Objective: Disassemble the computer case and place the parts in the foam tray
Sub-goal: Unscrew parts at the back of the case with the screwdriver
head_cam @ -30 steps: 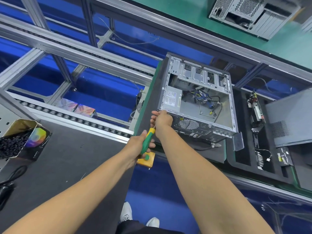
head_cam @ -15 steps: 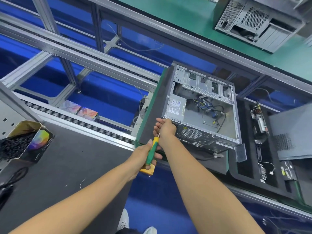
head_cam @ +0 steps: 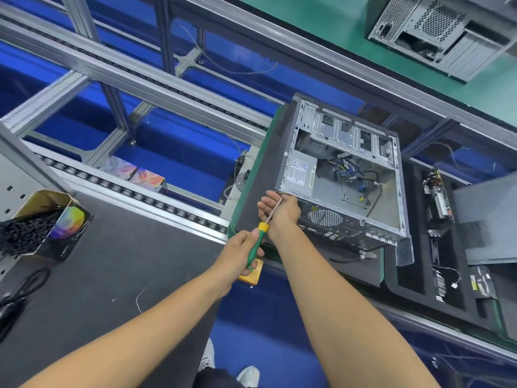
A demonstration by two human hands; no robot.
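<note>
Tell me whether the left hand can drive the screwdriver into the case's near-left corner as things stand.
Probably yes. The left hand grips the screwdriver, whose shaft already points at that corner of the computer case; the right hand steadies the shaft, and nothing blocks it.

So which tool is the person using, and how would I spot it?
Find the open computer case lying on the dark mat in the middle. At its near left corner the two hands meet: the left hand grips a screwdriver, and the right hand steadies its shaft. It alone has a green handle with a yellow collar.
</note>
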